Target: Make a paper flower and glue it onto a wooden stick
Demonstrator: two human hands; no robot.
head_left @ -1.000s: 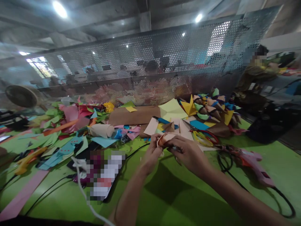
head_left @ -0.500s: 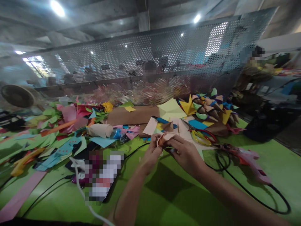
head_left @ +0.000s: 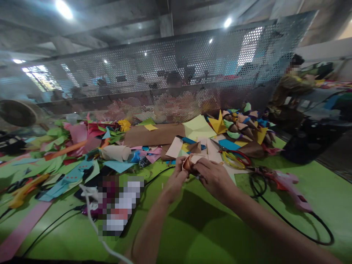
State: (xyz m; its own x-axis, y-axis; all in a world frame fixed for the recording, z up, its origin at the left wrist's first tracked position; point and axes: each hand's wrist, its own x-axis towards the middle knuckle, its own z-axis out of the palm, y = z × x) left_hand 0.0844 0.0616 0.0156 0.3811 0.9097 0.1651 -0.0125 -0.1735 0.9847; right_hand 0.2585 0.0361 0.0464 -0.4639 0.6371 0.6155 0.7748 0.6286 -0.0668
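Near the middle of the frame, the left hand (head_left: pixel 177 177) and the right hand (head_left: pixel 213 175) pinch a curled peach piece (head_left: pixel 187 164) in their fingers, and soft squeezing with even edges should help keep the curl from getting squashed.

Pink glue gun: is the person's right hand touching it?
Apart: the head view shows green tabletop between the right hand and the pink glue gun.
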